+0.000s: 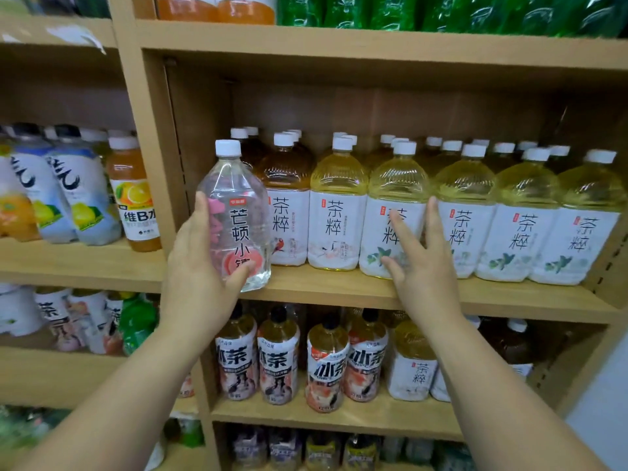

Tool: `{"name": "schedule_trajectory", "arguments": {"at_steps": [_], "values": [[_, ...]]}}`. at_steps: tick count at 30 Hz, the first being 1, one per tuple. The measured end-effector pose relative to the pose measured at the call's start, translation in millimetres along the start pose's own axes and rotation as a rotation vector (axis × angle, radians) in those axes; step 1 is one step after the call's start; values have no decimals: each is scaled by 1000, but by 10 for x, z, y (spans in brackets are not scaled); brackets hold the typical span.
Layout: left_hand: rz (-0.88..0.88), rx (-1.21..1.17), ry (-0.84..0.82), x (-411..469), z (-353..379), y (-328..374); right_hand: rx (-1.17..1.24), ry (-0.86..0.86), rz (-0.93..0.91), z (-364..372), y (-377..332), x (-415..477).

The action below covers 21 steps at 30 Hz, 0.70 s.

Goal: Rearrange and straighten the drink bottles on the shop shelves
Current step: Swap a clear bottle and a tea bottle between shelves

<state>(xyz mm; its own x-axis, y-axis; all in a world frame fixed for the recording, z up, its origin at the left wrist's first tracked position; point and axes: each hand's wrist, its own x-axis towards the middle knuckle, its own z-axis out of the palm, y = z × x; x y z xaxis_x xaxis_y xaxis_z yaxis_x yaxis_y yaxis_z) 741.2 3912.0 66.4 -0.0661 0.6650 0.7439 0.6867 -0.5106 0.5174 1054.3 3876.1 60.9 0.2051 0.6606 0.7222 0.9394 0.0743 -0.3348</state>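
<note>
My left hand (200, 260) grips a clear bottle with a pink peach label and white cap (238, 212), tilted slightly at the left end of the middle shelf's front edge. My right hand (418, 253) is spread open, fingers apart, in front of a pale yellow tea bottle (397, 185) in the front row; whether it touches the label I cannot tell. A row of yellow tea bottles (523, 212) with white labels runs to the right. An amber tea bottle (289, 198) stands just behind the clear one.
The wooden shelf board (339, 290) carries the row. An upright post (159, 164) divides off the left bay with blue and orange drinks (136, 195). Below stand smaller tea bottles (278, 358). Green bottles (441, 11) fill the top shelf.
</note>
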Motion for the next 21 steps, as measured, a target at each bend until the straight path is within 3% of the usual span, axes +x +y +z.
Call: {"name": "schedule_trajectory", "arguments": {"at_steps": [3, 8, 16, 21], "values": [[42, 4, 15, -13, 34, -40, -256, 56, 13, 29, -7, 15], [26, 5, 36, 7, 55, -153, -334, 77, 29, 47, 10, 11], [138, 358, 25, 60, 57, -304, -153, -72, 127, 192, -112, -236], [163, 219, 76, -147, 78, -462, -7, -8, 138, 281, -203, -540]]}}
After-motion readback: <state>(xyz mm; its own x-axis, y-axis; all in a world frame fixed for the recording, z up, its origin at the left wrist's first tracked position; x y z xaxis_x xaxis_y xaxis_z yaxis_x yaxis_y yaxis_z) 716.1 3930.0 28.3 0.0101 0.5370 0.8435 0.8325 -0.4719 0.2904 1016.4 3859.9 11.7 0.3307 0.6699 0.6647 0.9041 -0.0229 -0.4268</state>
